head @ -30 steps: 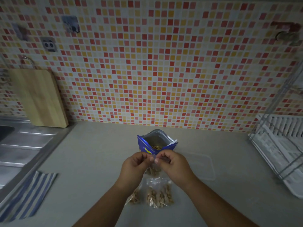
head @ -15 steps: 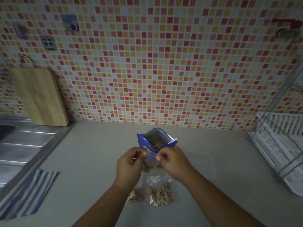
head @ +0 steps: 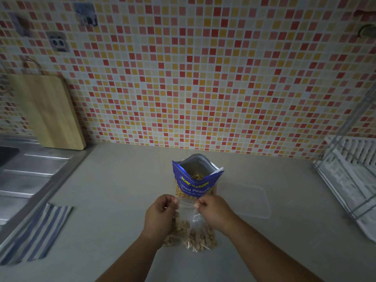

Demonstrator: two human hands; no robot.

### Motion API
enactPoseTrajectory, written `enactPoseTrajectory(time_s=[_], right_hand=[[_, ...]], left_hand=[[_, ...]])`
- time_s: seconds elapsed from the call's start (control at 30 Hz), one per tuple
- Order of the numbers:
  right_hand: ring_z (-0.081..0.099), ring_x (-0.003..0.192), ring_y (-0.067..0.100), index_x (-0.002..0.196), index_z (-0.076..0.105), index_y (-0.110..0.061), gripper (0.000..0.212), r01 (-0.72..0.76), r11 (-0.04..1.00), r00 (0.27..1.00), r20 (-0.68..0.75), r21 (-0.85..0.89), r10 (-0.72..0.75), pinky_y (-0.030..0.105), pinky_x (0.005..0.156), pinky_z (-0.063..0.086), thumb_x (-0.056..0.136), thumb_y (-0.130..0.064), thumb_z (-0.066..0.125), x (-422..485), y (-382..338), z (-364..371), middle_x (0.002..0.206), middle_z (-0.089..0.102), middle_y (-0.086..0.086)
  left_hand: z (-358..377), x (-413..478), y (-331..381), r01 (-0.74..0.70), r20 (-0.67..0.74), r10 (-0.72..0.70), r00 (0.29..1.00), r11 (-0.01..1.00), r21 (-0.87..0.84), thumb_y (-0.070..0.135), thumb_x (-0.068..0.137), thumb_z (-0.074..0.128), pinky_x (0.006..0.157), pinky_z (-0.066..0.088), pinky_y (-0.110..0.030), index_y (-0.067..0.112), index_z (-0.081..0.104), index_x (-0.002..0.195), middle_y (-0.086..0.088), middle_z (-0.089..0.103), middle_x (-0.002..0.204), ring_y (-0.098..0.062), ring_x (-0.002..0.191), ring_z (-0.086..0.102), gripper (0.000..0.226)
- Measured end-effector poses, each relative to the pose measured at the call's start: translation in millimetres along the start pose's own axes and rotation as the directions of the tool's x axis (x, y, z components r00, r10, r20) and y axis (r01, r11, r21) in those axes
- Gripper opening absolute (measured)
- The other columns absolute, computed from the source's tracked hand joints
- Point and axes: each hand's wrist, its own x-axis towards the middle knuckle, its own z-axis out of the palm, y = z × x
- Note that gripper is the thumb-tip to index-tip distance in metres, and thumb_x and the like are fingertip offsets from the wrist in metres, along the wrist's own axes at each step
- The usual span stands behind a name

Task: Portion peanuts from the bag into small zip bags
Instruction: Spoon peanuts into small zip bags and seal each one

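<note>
One blue peanut bag (head: 193, 187) stands upright on the grey tabletop (head: 122, 200) near the wall, its top open and peanuts (head: 196, 176) visible inside. Just in front of it, two hands hold one small clear zip bag (head: 188, 212) by its top strip. The left hand (head: 162, 212) pinches the left end and the right hand (head: 213, 210) pinches the right end, with fingers curled, knuckles up and the strip stretched between them. Both forearms reach in from the lower edge. The held bag hangs down with peanuts at its bottom.

Below it, two filled zip bags seem to lie on the tabletop, one (head: 201, 241) under the right wrist and one (head: 169, 241) half hidden by the left forearm. The overlap makes the count uncertain.

One clear plastic lid (head: 244, 200) lies right of the peanut bag. One wooden cutting board (head: 46, 110) leans on the tiled wall (head: 203, 78) beside the steel sink (head: 30, 176). One striped cloth (head: 34, 235) lies at the left and one white dish rack (head: 350, 176) stands at the right.
</note>
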Motion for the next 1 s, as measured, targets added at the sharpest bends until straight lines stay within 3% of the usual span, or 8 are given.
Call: enactPoseTrajectory(time_s=[0.13, 0.27, 0.47, 0.6, 0.73, 0.83, 0.9, 1.0], right_hand=[[0.063, 0.089, 0.023, 0.077, 0.069, -0.015, 0.018, -0.072, 0.997, 0.997, 0.011, -0.003, 0.072, 0.026, 0.074, 0.044, 0.088, -0.024, 0.058, 3.8, 8.7, 10.9, 0.090, 0.069, 0.009], [0.060, 0.111, 0.027, 0.107, 0.065, -0.013, 0.038, -0.198, 0.937, 0.980, -0.051, -0.289, 0.192, 0.030, 0.087, 0.048, 0.088, -0.044, 0.053, 4.1, 18.3, 28.8, 0.116, 0.066, 0.009], [0.058, 0.116, 0.026, 0.115, 0.061, -0.016, 0.046, -0.293, 0.880, 0.955, -0.064, -0.374, 0.290, 0.032, 0.091, 0.047, 0.086, -0.051, 0.052, 4.6, 24.6, 46.3, 0.123, 0.063, 0.006], [0.061, 0.108, 0.028, 0.100, 0.064, -0.014, 0.031, -0.322, 0.920, 0.946, -0.044, -0.223, 0.321, 0.030, 0.084, 0.049, 0.085, -0.037, 0.050, 3.6, 27.1, 49.5, 0.113, 0.067, 0.009], [0.058, 0.084, 0.029, 0.064, 0.045, -0.014, 0.023, -0.291, 0.952, 0.949, -0.096, 0.091, 0.300, 0.029, 0.069, 0.040, 0.082, -0.026, 0.051, 1.6, 27.8, 39.3, 0.083, 0.064, 0.013], [0.047, 0.067, 0.024, 0.055, 0.042, -0.010, 0.026, -0.264, 0.897, 0.936, -0.132, 0.355, 0.328, 0.031, 0.063, 0.040, 0.068, -0.031, 0.051, 0.8, 28.5, 28.5, 0.064, 0.051, 0.011], [0.054, 0.062, 0.024, 0.059, 0.053, -0.007, 0.027, -0.255, 0.817, 0.931, -0.097, 0.517, 0.352, 0.040, 0.061, 0.049, 0.056, -0.033, 0.051, 1.2, 30.1, 21.3, 0.063, 0.061, 0.013], [0.056, 0.053, 0.021, 0.061, 0.061, -0.013, 0.009, -0.279, 0.680, 0.936, 0.034, 0.678, 0.349, 0.033, 0.055, 0.049, 0.065, -0.017, 0.055, -1.0, 31.2, 13.0, 0.068, 0.063, 0.015]], left_hand=[[-1.5, 7.1, -17.3, 0.122, -0.009, -0.122, 0.992, 0.992, 0.013, 0.010, 0.088, 0.059, 0.042, 0.034, -0.023, 0.014, 0.060, 0.069, -0.008, 0.052, 0.055, -0.019, 0.042, 0.040, 0.020], [-3.6, 8.3, -34.7, 0.212, -0.063, -0.209, 0.976, 0.976, 0.042, 0.008, 0.088, 0.056, 0.038, 0.035, -0.021, 0.006, 0.058, 0.075, -0.013, 0.052, 0.057, -0.018, 0.038, 0.040, 0.013], [-4.6, 13.9, -48.1, 0.213, -0.176, -0.178, 0.968, 0.955, 0.207, 0.017, 0.085, 0.059, 0.056, 0.048, -0.036, 0.017, 0.061, 0.069, -0.007, 0.063, 0.059, -0.026, 0.052, 0.057, 0.016], [-3.2, 12.4, -46.1, 0.156, -0.169, -0.100, 0.980, 0.919, 0.361, 0.019, 0.085, 0.055, 0.066, 0.056, -0.038, 0.017, 0.062, 0.075, -0.008, 0.067, 0.067, -0.030, 0.065, 0.066, 0.013], [0.3, 12.5, -44.5, 0.056, -0.142, 0.026, 0.990, 0.837, 0.544, 0.019, 0.090, 0.050, 0.066, 0.041, -0.027, 0.015, 0.056, 0.079, -0.009, 0.067, 0.078, -0.029, 0.081, 0.064, 0.014], [4.4, 11.1, -40.7, 0.032, -0.138, 0.061, 0.989, 0.809, 0.587, 0.017, 0.091, 0.049, 0.066, 0.039, -0.026, 0.016, 0.052, 0.078, -0.014, 0.068, 0.084, -0.031, 0.084, 0.063, 0.013], [6.6, 10.1, -39.2, 0.009, -0.101, 0.069, 0.993, 0.782, 0.624, 0.016, 0.089, 0.050, 0.071, 0.043, -0.031, 0.015, 0.053, 0.080, -0.015, 0.068, 0.088, -0.032, 0.088, 0.063, 0.010], [6.1, 8.1, -35.0, -0.044, -0.054, 0.110, 0.992, 0.726, 0.687, 0.014, 0.083, 0.054, 0.083, 0.044, -0.033, 0.011, 0.062, 0.095, -0.015, 0.066, 0.099, -0.034, 0.097, 0.060, 0.015]])
